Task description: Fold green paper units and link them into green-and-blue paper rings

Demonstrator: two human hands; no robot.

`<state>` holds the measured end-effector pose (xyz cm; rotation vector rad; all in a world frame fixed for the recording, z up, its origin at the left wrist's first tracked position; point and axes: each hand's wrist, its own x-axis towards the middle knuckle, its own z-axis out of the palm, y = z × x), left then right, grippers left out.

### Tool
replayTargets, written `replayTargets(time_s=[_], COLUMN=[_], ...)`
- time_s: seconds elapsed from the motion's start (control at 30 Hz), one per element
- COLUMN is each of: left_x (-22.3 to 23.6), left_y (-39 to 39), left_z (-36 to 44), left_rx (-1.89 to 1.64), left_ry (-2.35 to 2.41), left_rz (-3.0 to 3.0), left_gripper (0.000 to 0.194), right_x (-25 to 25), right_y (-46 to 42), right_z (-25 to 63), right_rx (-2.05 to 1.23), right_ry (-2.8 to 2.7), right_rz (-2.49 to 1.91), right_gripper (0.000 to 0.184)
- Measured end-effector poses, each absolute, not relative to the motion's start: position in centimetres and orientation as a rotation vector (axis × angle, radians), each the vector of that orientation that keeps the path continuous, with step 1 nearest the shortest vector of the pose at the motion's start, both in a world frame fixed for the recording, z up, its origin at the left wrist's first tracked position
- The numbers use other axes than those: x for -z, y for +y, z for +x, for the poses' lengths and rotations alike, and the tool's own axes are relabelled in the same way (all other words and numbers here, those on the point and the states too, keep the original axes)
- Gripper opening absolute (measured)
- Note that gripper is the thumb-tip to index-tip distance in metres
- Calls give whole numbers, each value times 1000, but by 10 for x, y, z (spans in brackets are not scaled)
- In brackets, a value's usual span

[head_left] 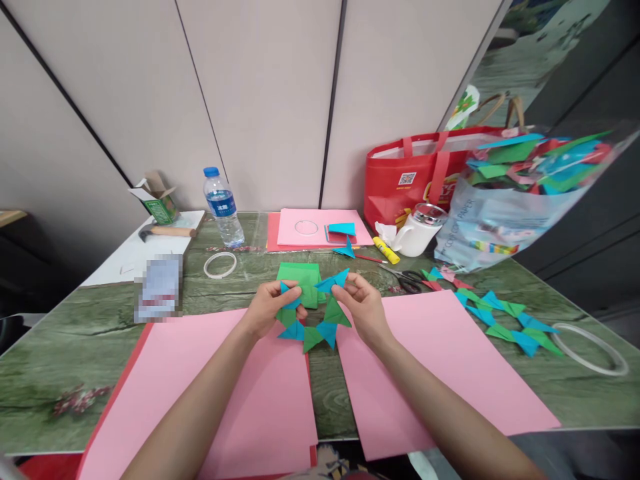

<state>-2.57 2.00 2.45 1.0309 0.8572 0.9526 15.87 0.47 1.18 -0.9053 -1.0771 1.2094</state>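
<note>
A chain of folded blue and green paper pieces [313,338] hangs in a curve between my two hands, with a gap at the top. My left hand [273,308] pinches a blue piece at the chain's left end. At the right end, my right hand [364,303] grips another blue piece between thumb and fingers. Just behind the chain lie green folded papers [304,272] on the table. Pink sheets [250,387] spread under my left forearm, and another pink stack [450,360] lies under my right forearm.
Further right lie a finished-looking blue-green paper ring [500,320], a white ring [593,350] and scissors [407,280]. Along the back stand a water bottle [223,208], a white mug [417,232], a red bag [395,177] and a plastic bag of folded papers [495,220]. A hammer [170,231] lies left.
</note>
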Motion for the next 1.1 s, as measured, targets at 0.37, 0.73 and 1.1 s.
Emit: replayTargets(time_s=[0.37,0.73,1.1], left_x=[-19,-19,-20], left_y=[21,22,21], left_z=[-28,-27,-26], left_rx=[-947,-967,-975], left_ry=[787,777,775], left_rz=[1064,1053,1031], left_gripper=[27,27,26], right_x=[-13,-14,-12], right_y=[1,-1,1], right_z=[158,159,159], right_rx=[-1261,-1161,-1096], right_ry=[-1054,-1125,-1172], right_rz=[-847,-908,-941], right_gripper=[20,19,19])
